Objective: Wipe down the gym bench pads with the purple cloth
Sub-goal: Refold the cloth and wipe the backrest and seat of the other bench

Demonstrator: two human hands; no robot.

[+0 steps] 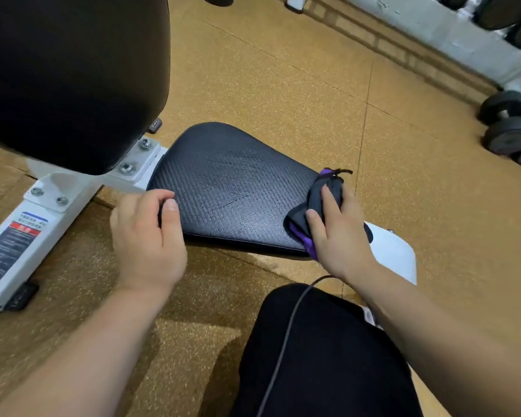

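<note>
The black textured seat pad (232, 188) lies low in the middle of the view, with a damp streaky patch on its surface. The larger black back pad (69, 73) rises at the upper left. My right hand (339, 233) presses the bunched purple cloth (322, 200) against the pad's right end; the cloth looks dark with purple edges. My left hand (146, 233) grips the pad's near left edge, thumb on top.
The white bench frame (39, 218) with a warning label and bolts runs to the lower left. A white foot plate (394, 254) sticks out beyond the pad. Dumbbells (512, 130) lie at right on the tan floor. My knee in black trousers (322, 356) is below.
</note>
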